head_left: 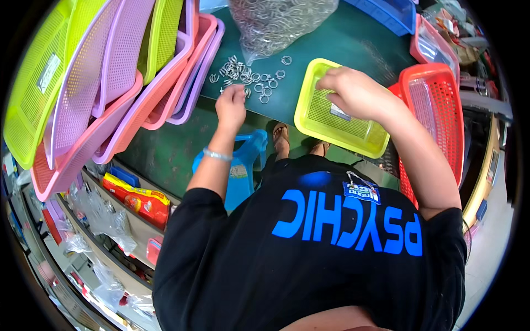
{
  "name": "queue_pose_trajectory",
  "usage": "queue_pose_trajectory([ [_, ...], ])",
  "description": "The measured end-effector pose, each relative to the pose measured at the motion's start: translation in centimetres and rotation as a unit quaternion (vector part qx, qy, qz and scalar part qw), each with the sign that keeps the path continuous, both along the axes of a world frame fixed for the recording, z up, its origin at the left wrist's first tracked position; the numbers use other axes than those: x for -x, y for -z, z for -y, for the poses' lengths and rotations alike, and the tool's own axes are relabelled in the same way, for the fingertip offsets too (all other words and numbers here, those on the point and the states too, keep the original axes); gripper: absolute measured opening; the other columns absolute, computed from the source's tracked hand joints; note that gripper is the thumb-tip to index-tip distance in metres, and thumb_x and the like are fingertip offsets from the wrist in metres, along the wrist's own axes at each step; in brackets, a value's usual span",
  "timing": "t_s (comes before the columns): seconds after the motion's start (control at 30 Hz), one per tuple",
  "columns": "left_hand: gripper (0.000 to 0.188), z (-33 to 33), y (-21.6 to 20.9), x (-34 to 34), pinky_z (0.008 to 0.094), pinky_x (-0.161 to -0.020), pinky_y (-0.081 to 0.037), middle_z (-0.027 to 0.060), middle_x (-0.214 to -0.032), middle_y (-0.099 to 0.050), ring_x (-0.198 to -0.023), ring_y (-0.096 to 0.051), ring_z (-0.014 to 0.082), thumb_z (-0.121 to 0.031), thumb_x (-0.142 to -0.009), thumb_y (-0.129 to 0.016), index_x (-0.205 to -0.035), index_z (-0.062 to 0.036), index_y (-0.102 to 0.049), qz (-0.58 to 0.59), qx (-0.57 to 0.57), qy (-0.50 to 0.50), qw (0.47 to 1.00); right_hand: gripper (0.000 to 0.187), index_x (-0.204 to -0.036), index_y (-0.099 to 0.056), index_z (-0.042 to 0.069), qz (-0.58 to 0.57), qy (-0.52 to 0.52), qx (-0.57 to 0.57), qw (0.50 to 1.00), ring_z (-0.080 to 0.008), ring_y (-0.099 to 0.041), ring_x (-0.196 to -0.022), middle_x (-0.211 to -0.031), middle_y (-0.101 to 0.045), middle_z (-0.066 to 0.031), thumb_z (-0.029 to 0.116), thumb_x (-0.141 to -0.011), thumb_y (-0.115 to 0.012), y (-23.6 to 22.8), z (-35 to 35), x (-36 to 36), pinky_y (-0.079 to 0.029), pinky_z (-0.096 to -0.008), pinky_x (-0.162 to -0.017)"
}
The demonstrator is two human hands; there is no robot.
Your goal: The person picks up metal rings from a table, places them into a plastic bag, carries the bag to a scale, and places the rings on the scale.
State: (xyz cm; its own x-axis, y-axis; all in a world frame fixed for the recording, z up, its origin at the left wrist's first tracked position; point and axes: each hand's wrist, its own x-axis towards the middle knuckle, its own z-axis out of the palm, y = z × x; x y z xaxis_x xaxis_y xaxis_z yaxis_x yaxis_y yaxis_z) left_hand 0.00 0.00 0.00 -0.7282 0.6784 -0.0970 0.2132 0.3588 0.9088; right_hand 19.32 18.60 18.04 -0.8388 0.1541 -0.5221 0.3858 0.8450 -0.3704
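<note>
Where two hands (231, 108) (354, 92) work, one lime basket (324, 124)

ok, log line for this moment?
left hand: at small silver metal rings, contact unclear | right hand: over yellow-green perforated plastic basket | clear plastic bag of rings: on dark green table

Rings (237, 71) lie on the table (364, 52), nearer than the bag (281, 22). Baskets (118, 60) stand left of them; a tray (318, 113) sits right, with a crate (448, 110) farther right.
</note>
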Motion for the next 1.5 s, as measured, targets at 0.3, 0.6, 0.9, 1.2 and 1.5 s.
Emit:
queue_pose_trajectory([
  [0.3,0.016,7.1,0.0,-6.0,0.0217,-0.063,-0.044,0.0046,-0.078,-0.059,-0.068,-0.054,0.0089,-0.004,-0.082,-0.048,-0.095,0.0008,-0.056,0.224,0.012,-0.107,0.969,0.036,-0.101,-0.057,0.012,-0.142,-0.075,-0.068,0.985,-0.027,-0.043,-0.104,-0.105,-0.047,-0.0095,0.008,-0.066,-0.062,13.4,-1.7,9.3,-0.04,-0.0378,-0.085],
  [0.6,0.015,10.6,1.8,-6.9,0.0216,-0.061,-0.043,0.0023,-0.073,-0.057,-0.065,-0.051,0.008,-0.006,-0.08,-0.052,-0.092,0.0,-0.057,0.26,0.064,-0.122,0.956,0.043,-0.105,-0.054,0.015,-0.063,-0.114,-0.131,0.983,-0.0267,-0.04,-0.108,-0.108,-0.045,-0.0098,0.013,-0.064,-0.066,14.6,-0.7,12.3,-0.037,-0.0413,-0.087],
  [0.9,0.018,11.1,1.3,-7.2,0.0235,-0.061,-0.043,0.004,-0.074,-0.058,-0.067,-0.052,0.0098,-0.008,-0.08,-0.053,-0.095,0.0014,-0.056,0.272,0.089,-0.102,0.953,0.044,-0.104,-0.052,0.013,-0.107,-0.167,-0.098,0.975,-0.0259,-0.041,-0.107,-0.106,-0.046,-0.0078,0.015,-0.063,-0.068,14.9,0.5,12.3,-0.036,-0.0412,-0.087],
  [1.2,0.021,11.0,1.6,-7.6,0.022,-0.064,-0.042,0.0016,-0.078,-0.056,-0.069,-0.051,0.0097,-0.009,-0.08,-0.052,-0.099,0.0002,-0.054,0.288,0.099,-0.096,0.948,0.036,-0.097,-0.056,0.014,-0.152,-0.206,-0.066,0.964,-0.0249,-0.047,-0.097,-0.093,-0.05,-0.0064,0.014,-0.063,-0.067,13.6,2.3,12.2,-0.038,-0.0387,-0.082],
  [1.5,0.049,6.1,-1.1,-6.5,0.0307,-0.062,-0.045,0.009,-0.08,-0.055,-0.066,-0.055,0.0208,-0.008,-0.076,-0.053,-0.121,-0.0035,-0.037,0.066,0.047,-0.033,0.996,0.031,-0.095,-0.057,0.013,-0.162,-0.221,-0.091,0.957,-0.0232,-0.047,-0.091,-0.086,-0.049,-0.0059,0.012,-0.064,-0.064,14.6,1.6,12.0,-0.037,-0.0363,-0.078],
])
